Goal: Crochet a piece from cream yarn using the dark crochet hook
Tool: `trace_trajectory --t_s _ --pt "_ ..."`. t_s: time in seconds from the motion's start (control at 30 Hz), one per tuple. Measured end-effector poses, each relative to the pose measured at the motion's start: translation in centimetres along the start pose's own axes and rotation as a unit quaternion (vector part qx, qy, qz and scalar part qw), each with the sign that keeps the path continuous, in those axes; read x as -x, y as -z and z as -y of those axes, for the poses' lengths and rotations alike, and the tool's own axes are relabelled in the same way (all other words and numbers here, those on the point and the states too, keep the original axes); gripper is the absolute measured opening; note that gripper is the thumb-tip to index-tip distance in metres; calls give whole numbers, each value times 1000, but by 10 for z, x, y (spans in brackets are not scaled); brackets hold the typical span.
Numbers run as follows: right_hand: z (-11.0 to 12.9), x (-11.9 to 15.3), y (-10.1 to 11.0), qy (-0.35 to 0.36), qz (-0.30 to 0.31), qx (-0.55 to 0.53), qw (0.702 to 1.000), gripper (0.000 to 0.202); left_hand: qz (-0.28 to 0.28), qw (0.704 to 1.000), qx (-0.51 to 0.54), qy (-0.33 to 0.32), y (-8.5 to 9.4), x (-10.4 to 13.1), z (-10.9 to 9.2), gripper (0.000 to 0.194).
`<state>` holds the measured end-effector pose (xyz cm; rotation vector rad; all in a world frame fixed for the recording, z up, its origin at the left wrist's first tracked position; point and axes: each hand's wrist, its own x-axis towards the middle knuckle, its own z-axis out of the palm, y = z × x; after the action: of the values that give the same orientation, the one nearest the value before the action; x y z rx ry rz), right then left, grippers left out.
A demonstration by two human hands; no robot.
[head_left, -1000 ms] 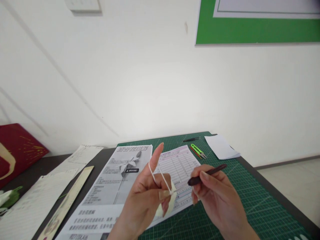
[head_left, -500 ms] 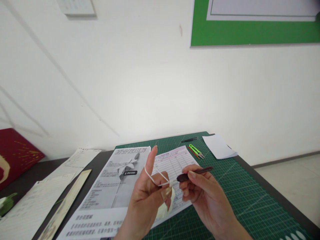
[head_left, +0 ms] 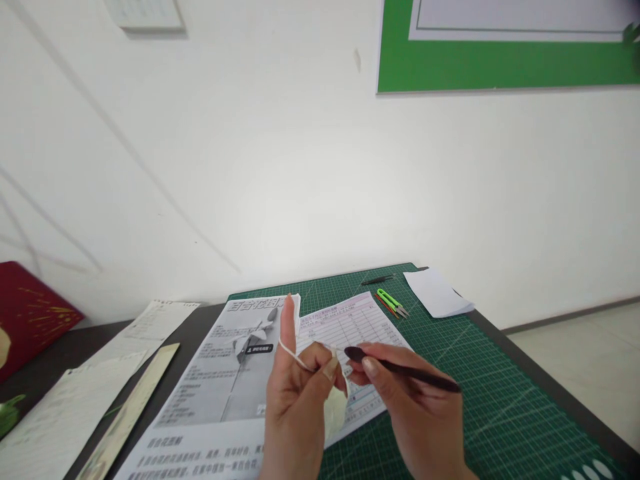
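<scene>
My left hand (head_left: 300, 393) pinches a small pale crocheted piece (head_left: 335, 412) between thumb and fingers, its index finger pointing up. White yarn (head_left: 293, 355) loops round that finger and runs down to the pinch. In my right hand (head_left: 417, 407) is a crochet hook with a dark brown handle (head_left: 415, 373), held like a pen. The hook's tip meets the work beside my left thumb; the exact stitch is too small to make out.
Beneath the hands lie a printed sheet (head_left: 200, 393), a ruled form (head_left: 360, 327) and a green cutting mat (head_left: 480, 400). Green snips (head_left: 390, 300), black tweezers (head_left: 379, 279) and white paper (head_left: 437, 293) sit behind. Left are handwritten sheets (head_left: 95, 387) and a long narrow strip (head_left: 133, 407).
My right hand has turned, so the hook's handle now slopes down to the right. My left index finger has shifted left and stands more upright. The pale piece hangs slightly further right.
</scene>
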<state>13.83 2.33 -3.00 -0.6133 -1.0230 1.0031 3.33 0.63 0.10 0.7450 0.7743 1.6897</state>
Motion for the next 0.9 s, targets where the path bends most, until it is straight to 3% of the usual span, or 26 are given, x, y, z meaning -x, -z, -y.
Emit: trace_trajectory --t_s 0.07,0.13,0.23,0.33,0.47,0.6,0.73,0.9 --pt "1 2 1 129 29 87 987 39 -4 1000 16 5 -1 0 -1 78" --pt "2 3 1 242 67 148 957 50 1 998 50 39 1 -2 -5 77" --pt "4 1 2 281 100 153 942 53 36 985 116 124 7 -7 -12 77" --pt "1 -1 1 226 99 79 966 43 82 970 169 156 13 -12 -17 83" --pt "-7 1 1 87 90 -46 991 25 126 960 185 167 18 -14 -16 85" --pt "-11 4 2 -10 89 -143 986 16 171 952 200 158 19 -14 -15 80" --pt "-6 4 1 -61 69 -179 979 13 210 940 231 139 18 -13 -15 72" --pt "1 3 4 -124 62 -212 967 11 215 936 237 147 20 -13 -15 73"
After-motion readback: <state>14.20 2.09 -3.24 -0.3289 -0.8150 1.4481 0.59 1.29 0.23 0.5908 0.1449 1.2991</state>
